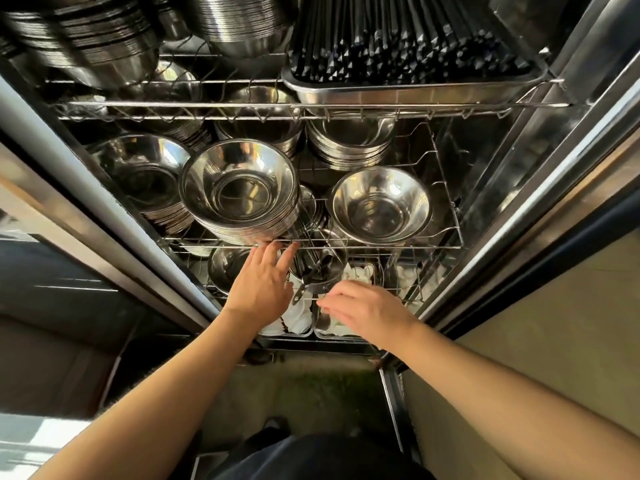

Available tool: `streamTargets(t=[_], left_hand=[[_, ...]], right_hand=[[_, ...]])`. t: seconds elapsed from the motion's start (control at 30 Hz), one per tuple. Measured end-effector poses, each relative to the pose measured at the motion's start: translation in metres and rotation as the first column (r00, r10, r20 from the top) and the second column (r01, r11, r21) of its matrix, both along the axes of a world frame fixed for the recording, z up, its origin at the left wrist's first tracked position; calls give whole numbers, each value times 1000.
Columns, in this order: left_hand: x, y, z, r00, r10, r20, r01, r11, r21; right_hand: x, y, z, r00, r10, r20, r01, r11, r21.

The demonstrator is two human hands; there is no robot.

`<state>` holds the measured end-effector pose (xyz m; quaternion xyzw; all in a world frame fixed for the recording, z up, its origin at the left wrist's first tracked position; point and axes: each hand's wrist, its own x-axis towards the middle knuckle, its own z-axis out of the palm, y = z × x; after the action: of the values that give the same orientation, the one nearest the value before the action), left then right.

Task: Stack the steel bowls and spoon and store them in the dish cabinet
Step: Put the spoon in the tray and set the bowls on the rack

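Note:
A tall stack of steel bowls stands at the front of the middle wire shelf in the open dish cabinet. My left hand reaches up under that stack, fingers apart, fingertips touching its base at the shelf's front wire. My right hand hovers lower and to the right, fingers loosely curled, by the front wire of the lower shelf. Between the hands a steel cup holding utensils with metal handles sits on the lower shelf. I cannot tell whether the spoon is among them.
A single steel bowl sits right of the stack, with more bowl stacks behind and left. The top shelf holds a tray of black chopsticks and bowls. White cloths lie in trays at the bottom. Cabinet door frames flank both sides.

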<state>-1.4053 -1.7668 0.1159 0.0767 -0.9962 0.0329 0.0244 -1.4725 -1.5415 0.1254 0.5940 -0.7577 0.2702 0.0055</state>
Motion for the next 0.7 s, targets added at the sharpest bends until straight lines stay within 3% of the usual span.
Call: streamTargets(t=[0.4, 0.5, 0.7], left_hand=[[2, 3, -1, 999, 33, 5, -33, 995, 97], [2, 3, -2, 999, 40, 12, -41, 995, 96], [2, 5, 1, 999, 46, 13, -48, 994, 103]], right_hand=[[-64, -56, -57, 954, -300, 6, 287, 918, 274], [-76, -69, -70, 954, -300, 10, 277, 892, 358], [-87, -87, -85, 956, -253, -150, 293, 780, 552]])
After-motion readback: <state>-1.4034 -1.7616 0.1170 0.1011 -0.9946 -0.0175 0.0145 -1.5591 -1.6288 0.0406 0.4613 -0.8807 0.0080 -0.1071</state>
